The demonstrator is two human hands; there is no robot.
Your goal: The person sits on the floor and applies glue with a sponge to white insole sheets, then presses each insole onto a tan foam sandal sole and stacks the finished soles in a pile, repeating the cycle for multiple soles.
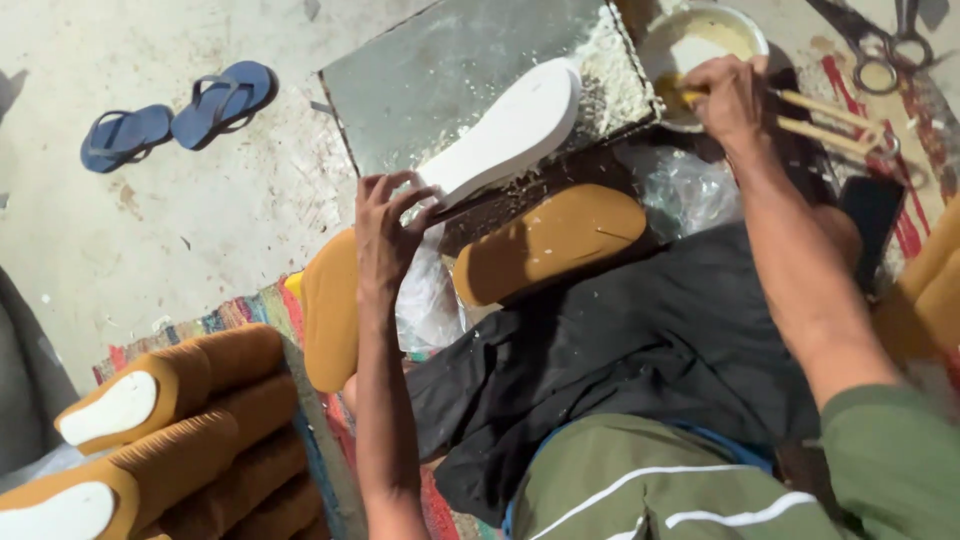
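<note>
Head view shows us seated on the floor, with our left hand (388,225) pinching the near end of a white shoe sole (510,128), fingers curled over its edge. The sole lies on a grey metal slab (420,80), its long axis running from our left hand up and to the right, the rounded far end pointing toward a white glue bowl (700,40). Our right hand (728,95) is closed on a brush handle (830,120) at that bowl's rim, just beyond the sole's far end. The left hand is therefore the nearer one. A tan padded sole (550,240) lies parallel, just below, on a black cloth (640,350).
</note>
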